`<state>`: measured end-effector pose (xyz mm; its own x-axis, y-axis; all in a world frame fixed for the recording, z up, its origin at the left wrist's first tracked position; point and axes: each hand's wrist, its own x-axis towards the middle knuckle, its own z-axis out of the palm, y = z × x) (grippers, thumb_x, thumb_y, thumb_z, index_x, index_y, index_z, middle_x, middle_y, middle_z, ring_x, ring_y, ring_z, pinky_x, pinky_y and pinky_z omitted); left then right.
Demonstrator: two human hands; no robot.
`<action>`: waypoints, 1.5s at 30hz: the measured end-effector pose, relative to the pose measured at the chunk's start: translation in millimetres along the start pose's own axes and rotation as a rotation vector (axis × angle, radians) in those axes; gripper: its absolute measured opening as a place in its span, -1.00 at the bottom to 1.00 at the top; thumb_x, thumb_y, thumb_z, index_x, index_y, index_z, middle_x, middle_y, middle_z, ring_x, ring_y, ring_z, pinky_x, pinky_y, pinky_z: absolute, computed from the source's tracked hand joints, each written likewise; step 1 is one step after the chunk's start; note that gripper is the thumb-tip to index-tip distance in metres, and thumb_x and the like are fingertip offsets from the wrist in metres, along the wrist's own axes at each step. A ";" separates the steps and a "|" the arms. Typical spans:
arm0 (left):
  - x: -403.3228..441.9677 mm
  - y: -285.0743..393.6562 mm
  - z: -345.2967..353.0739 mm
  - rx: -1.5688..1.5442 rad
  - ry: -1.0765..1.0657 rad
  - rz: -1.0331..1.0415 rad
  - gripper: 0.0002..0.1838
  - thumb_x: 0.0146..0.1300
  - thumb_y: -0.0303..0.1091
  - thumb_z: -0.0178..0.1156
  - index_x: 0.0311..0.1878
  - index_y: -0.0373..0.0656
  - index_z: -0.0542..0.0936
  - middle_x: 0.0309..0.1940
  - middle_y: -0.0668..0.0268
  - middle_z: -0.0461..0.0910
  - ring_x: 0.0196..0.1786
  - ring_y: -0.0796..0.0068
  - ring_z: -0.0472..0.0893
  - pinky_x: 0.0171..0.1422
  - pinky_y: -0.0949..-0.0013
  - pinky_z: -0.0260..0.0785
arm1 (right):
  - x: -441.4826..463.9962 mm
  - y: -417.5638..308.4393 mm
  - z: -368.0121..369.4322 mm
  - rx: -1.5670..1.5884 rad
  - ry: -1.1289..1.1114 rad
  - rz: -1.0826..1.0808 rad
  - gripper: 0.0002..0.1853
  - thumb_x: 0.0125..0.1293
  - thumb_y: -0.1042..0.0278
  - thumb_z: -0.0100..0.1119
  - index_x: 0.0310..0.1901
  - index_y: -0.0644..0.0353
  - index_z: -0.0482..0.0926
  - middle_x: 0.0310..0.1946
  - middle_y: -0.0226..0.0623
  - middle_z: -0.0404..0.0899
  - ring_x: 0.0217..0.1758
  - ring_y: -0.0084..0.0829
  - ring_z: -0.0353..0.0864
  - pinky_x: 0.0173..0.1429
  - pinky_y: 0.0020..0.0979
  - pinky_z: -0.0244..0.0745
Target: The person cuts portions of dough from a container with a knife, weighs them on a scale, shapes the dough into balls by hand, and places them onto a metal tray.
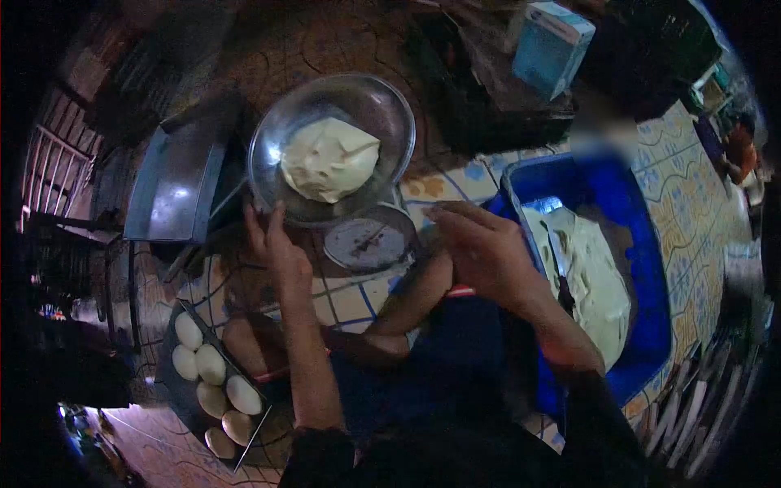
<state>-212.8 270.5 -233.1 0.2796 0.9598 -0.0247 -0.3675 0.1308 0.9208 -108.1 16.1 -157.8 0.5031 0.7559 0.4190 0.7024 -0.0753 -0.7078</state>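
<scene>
My left hand (282, 254) is open, its fingers apart and upright at the lower left rim of a metal bowl (264, 183); whether they touch the rim I cannot tell. In the bowl lies a pale lump of dough (329, 159). Just below it is a round dial (370, 240) with a dark needle, like that of a weighing scale. My right hand (488, 252) is open and holds nothing, fingers stretched leftward between the dial and a blue tub (651, 325). A large mass of dough (598, 276) fills part of the tub, with a blade-like tool (560, 256) on it.
Several smooth dough balls (211, 363) sit on a dark tray at the lower left. A rectangular metal pan (171, 191) stands left of the bowl. A light blue box (551, 50) is at the back. Patterned tiles (679, 203) cover the floor. Another person (740, 154) is at the far right.
</scene>
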 end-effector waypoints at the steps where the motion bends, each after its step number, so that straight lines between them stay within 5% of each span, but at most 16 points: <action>1: 24.0 -14.9 -0.9 -0.002 0.054 -0.035 -0.54 0.30 -0.31 0.16 0.23 -0.24 0.41 0.06 0.14 0.50 0.09 0.32 0.49 0.20 0.28 0.33 | 39.2 -6.2 21.3 -0.111 -0.036 -0.181 -0.65 0.12 0.64 0.14 -0.01 0.28 0.55 0.02 -0.02 0.55 0.02 -0.04 0.60 0.03 -0.23 0.57; 3: 64.6 -17.5 -11.2 0.533 -0.304 0.230 -0.61 0.22 -0.38 0.16 0.12 -0.29 0.52 -0.06 0.15 0.59 -0.02 0.33 0.55 0.17 0.29 0.36 | 109.9 -2.4 65.9 -0.203 -0.256 -0.323 -0.66 0.15 0.50 0.12 0.00 0.28 0.50 -0.10 0.08 0.57 -0.07 0.02 0.62 -0.02 -0.16 0.59; 4: -11.3 65.2 51.5 0.576 0.092 -0.105 -0.65 0.15 -0.51 0.07 0.03 -0.31 0.59 -0.14 0.15 0.64 -0.10 0.32 0.59 0.11 0.27 0.40 | 124.5 7.8 87.1 -0.209 -0.250 -0.362 -0.66 0.15 0.50 0.12 0.00 0.28 0.50 -0.10 0.08 0.57 -0.07 0.02 0.62 -0.02 -0.16 0.59; 10: 43.8 -38.7 33.3 0.449 0.308 0.151 -0.66 0.13 -0.52 0.03 -0.03 -0.35 0.62 -0.22 0.02 0.66 -0.14 0.07 0.66 0.03 0.18 0.46 | 163.5 15.9 135.5 -0.710 -0.343 -0.410 -0.61 0.12 0.46 0.15 0.01 0.36 0.43 -0.32 0.11 0.58 -0.25 -0.06 0.67 -0.16 -0.17 0.60; 14: 44.6 -34.0 32.7 0.549 0.353 0.077 -0.63 0.09 -0.48 0.08 -0.01 -0.37 0.60 -0.21 -0.02 0.64 -0.10 -0.05 0.63 0.04 0.10 0.44 | 172.3 1.5 100.2 0.513 -0.010 0.379 -0.70 0.08 0.42 0.08 -0.13 0.33 0.56 -0.39 -0.27 0.55 -0.37 -0.29 0.58 -0.22 -0.23 0.53; 16: 63.1 -40.7 29.5 0.816 0.140 -0.323 -0.55 0.09 -0.40 0.15 0.08 -0.35 0.55 -0.05 -0.07 0.57 0.00 -0.06 0.59 0.07 0.07 0.43 | 189.1 14.3 76.8 0.941 0.084 0.434 -0.63 0.05 0.40 0.15 -0.08 0.38 0.55 -0.25 -0.20 0.55 -0.26 -0.35 0.58 -0.18 -0.30 0.54; 19: 84.0 -126.1 31.3 0.866 0.242 0.167 -0.35 0.15 -0.30 0.23 0.31 -0.27 0.34 0.15 -0.10 0.42 0.07 -0.01 0.55 0.11 0.00 0.40 | 178.3 -46.1 24.0 0.946 0.258 0.277 -0.66 0.09 0.32 0.02 -0.15 0.36 0.53 -0.27 -0.23 0.52 -0.28 -0.38 0.55 -0.18 -0.31 0.51; 26: -106.8 60.1 -29.5 -0.282 -0.319 -0.168 -0.15 0.23 0.15 0.20 0.48 0.15 0.05 0.25 0.11 0.33 0.27 0.17 0.37 0.28 0.05 0.36 | 90.2 -95.3 20.1 1.010 0.004 0.043 -0.53 -0.32 0.19 0.09 -0.29 0.28 0.45 -0.29 -0.34 0.47 -0.23 -0.51 0.43 -0.13 -0.55 0.32; 28: -134.0 47.8 -46.5 -0.450 -0.519 -0.235 -0.22 0.22 0.20 0.19 0.40 0.07 0.18 0.19 0.23 0.39 0.22 0.21 0.43 0.26 0.07 0.38 | 43.5 -85.8 44.2 0.946 -0.400 0.220 -0.37 -0.03 -0.19 0.19 -0.18 0.30 0.51 -0.24 -0.28 0.53 -0.03 -0.47 0.52 -0.01 -0.48 0.38; 31: -141.5 15.2 -74.9 -0.622 -0.288 -0.259 -0.39 0.33 0.08 0.10 0.24 -0.17 0.30 0.07 0.21 0.44 0.16 0.28 0.45 0.25 0.15 0.38 | 9.0 -51.4 55.5 0.772 -0.266 0.326 -0.08 0.11 -0.54 0.02 0.12 0.29 0.47 -0.09 -0.12 0.55 0.11 -0.26 0.54 0.10 -0.27 0.45; 34: -148.6 7.7 -73.8 -0.464 -0.370 -0.505 -0.37 0.12 -0.06 0.40 0.15 -0.17 0.38 0.03 0.26 0.46 0.09 0.30 0.48 0.20 0.16 0.36 | -51.6 -3.5 117.4 0.460 -0.175 0.275 -0.23 0.27 -0.27 0.10 0.12 0.43 0.43 0.00 -0.05 0.51 0.07 -0.28 0.53 0.12 -0.29 0.45; 35: -150.5 -22.0 -81.4 -0.160 -0.380 -0.271 -0.34 0.17 0.04 0.32 0.18 -0.19 0.36 0.04 0.24 0.47 0.10 0.28 0.48 0.20 0.15 0.34 | -77.9 15.1 137.6 0.542 0.061 0.657 -0.38 0.31 -0.06 0.19 0.06 0.45 0.47 -0.11 -0.18 0.54 0.00 -0.36 0.54 0.07 -0.36 0.47; 40: -121.0 -32.7 -95.4 0.145 -0.386 0.027 -0.19 0.27 0.35 -0.02 0.31 -0.17 0.24 0.10 0.11 0.46 0.15 0.17 0.46 0.24 0.10 0.32 | -40.9 -40.3 127.0 0.732 0.379 0.659 -0.67 0.34 0.09 0.18 -0.29 0.26 0.54 -0.33 -0.47 0.53 -0.20 -0.60 0.48 -0.16 -0.50 0.41; 42: -128.3 -23.8 -77.6 -0.693 -0.170 -0.572 -0.15 0.25 0.45 -0.20 0.35 -0.09 0.23 0.11 0.05 0.47 0.17 0.11 0.47 0.27 0.03 0.31 | -90.3 19.1 154.7 0.748 0.071 0.449 -0.65 0.34 0.07 0.17 -0.24 0.26 0.54 -0.33 -0.46 0.53 -0.23 -0.59 0.48 -0.19 -0.47 0.42; 43: -126.1 -39.1 -94.7 -0.817 -0.476 -0.581 -0.21 0.26 0.41 -0.15 0.32 -0.02 0.25 0.09 0.09 0.48 0.17 0.13 0.48 0.28 -0.01 0.31 | -87.0 15.3 144.5 0.852 0.068 0.488 -0.62 0.33 0.08 0.18 -0.11 0.30 0.51 -0.27 -0.41 0.52 -0.17 -0.53 0.48 -0.10 -0.43 0.41; 45: -134.5 -29.0 -92.0 -0.749 -0.244 -0.667 -0.24 0.28 0.40 -0.16 0.27 -0.06 0.31 0.04 0.15 0.50 0.10 0.18 0.51 0.23 0.07 0.35 | -72.4 7.4 120.3 0.960 0.041 0.540 -0.55 0.32 0.09 0.19 0.03 0.34 0.48 -0.22 -0.36 0.52 -0.11 -0.47 0.49 -0.02 -0.40 0.40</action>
<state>-321.4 160.5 -292.3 0.7705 0.5702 -0.2851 -0.5069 0.8192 0.2683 -199.9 39.0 -261.9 0.6552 0.7520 -0.0724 -0.2894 0.1613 -0.9435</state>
